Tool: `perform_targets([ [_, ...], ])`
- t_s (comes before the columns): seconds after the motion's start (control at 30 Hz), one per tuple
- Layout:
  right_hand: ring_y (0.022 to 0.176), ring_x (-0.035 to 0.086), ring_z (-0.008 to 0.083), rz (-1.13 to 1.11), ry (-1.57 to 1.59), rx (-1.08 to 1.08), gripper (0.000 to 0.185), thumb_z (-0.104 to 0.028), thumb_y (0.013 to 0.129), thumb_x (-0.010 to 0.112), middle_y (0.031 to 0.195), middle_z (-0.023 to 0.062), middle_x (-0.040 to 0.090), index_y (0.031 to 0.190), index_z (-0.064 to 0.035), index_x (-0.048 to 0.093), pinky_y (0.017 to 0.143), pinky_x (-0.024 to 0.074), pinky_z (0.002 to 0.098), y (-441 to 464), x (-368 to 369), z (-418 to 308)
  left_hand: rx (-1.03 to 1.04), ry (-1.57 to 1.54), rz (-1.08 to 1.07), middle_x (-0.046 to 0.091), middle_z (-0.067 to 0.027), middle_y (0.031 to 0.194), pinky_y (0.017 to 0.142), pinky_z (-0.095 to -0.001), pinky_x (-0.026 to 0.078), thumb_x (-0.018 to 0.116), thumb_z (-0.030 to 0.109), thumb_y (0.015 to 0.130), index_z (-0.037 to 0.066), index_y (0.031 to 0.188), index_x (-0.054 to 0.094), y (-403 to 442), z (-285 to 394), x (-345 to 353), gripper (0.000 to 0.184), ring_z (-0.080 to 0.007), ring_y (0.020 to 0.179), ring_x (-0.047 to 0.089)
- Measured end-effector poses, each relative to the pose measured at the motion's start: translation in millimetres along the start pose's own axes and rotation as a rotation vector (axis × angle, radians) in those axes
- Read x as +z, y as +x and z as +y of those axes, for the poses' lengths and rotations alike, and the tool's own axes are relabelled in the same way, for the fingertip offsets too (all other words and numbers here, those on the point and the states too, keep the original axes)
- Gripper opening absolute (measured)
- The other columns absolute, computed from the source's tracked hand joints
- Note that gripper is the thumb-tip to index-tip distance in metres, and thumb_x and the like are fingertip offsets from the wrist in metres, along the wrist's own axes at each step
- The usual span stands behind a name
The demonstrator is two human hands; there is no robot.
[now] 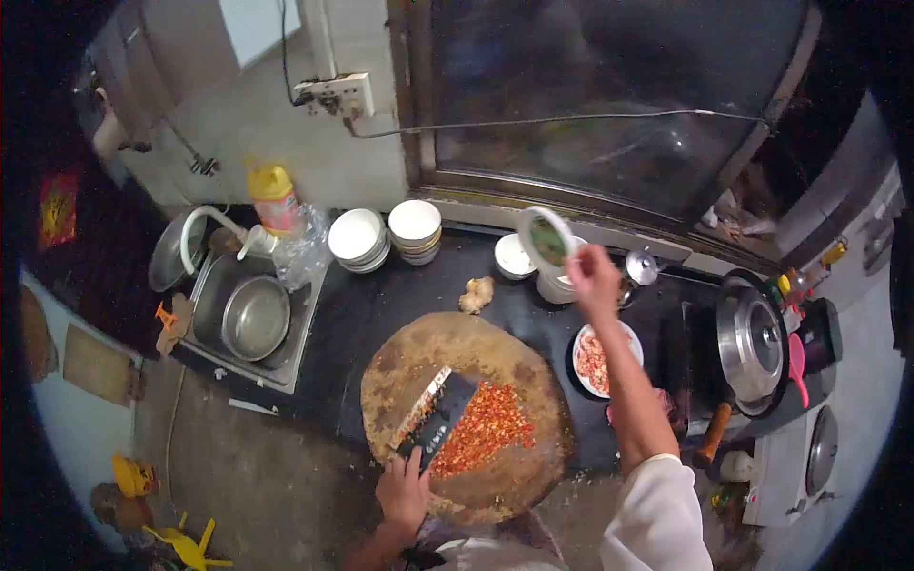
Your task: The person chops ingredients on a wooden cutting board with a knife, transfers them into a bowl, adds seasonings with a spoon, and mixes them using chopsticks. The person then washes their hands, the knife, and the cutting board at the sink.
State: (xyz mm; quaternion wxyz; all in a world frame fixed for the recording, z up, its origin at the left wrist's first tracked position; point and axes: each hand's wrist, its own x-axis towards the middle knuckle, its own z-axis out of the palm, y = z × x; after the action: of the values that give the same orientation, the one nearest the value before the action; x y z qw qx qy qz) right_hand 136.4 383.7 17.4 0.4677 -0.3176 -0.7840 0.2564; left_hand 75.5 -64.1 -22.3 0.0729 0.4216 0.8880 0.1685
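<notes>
On the round wooden chopping board (390, 352) lies a heap of finely chopped red chilli (486, 428). My left hand (405, 495) grips the near end of a dark cleaver (440, 419), whose bright edge carries chopped bits. The cleaver rests on the board, left of the chilli. My right hand (594, 281) is stretched out over the back of the counter, fingers closed at a tilted, white-rimmed round dish (526, 225) with green in its middle. Whether this is a bowl or a lid I cannot tell. Below it stands a white container (555, 290), partly hidden.
Ginger (476, 295) lies behind the board. Stacked bowls (357, 235), a small white bowl (514, 257) and a plate of chopped reddish food (592, 362) stand around. The sink (303, 328) is left; a lidded steel pot (752, 347) is right.
</notes>
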Motion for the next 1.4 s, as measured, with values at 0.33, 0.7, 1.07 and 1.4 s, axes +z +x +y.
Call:
perform_targets([
  [0.33,0.080,0.060,0.0311,-0.734,-0.159,-0.653,0.017,-0.011,0.082,0.059,0.089,0.0115,0.056,0.097,-0.0074,0.051,0.066,0.0502,0.0419,-132.5,77.2,-73.2,0.221,-0.387,0.020,0.059,-0.0065,0.095,0.080,-0.0411,0.043,0.072,0.016,0.075,0.012,0.121,0.059,15.7,67.1,-89.7,0.048,-0.0284,0.091,0.057],
  [0.7,0.097,0.059,0.0344,-0.528,-0.218,-0.211,0.030,-0.012,0.081,0.068,0.105,0.0141,0.061,0.108,-0.0081,0.057,0.083,0.0487,0.0419,-136.5,35.3,-101.1,0.823,-0.924,0.234,0.062,-0.0106,0.093,0.079,-0.0426,0.048,0.056,0.018,0.086,0.005,0.105,0.062,30.1,159.8,-204.5,0.024,-0.0285,0.086,0.061],
  [1.07,0.075,0.063,0.0240,-0.449,-0.082,-0.018,0.019,-0.009,0.084,0.064,0.093,0.0112,0.063,0.102,-0.0069,0.061,0.066,0.0498,0.0339,-137.7,122.9,-132.6,0.580,-0.908,0.461,0.061,-0.0080,0.088,0.076,-0.0428,0.048,0.053,0.033,0.090,0.007,0.096,0.061,47.1,61.1,-259.0,0.028,-0.0253,0.081,0.060],
  [1.4,0.075,0.065,0.0343,-0.336,-0.063,0.177,0.030,-0.027,0.089,0.059,0.083,0.0215,0.067,0.095,0.0021,0.063,0.069,0.0502,0.0422,-39.9,316.3,-124.4,0.395,-0.902,0.578,0.061,-0.0096,0.088,0.073,-0.0395,0.049,0.041,0.048,0.098,0.005,0.094,0.060,52.0,-45.7,-235.5,0.048,-0.0259,0.082,0.060],
])
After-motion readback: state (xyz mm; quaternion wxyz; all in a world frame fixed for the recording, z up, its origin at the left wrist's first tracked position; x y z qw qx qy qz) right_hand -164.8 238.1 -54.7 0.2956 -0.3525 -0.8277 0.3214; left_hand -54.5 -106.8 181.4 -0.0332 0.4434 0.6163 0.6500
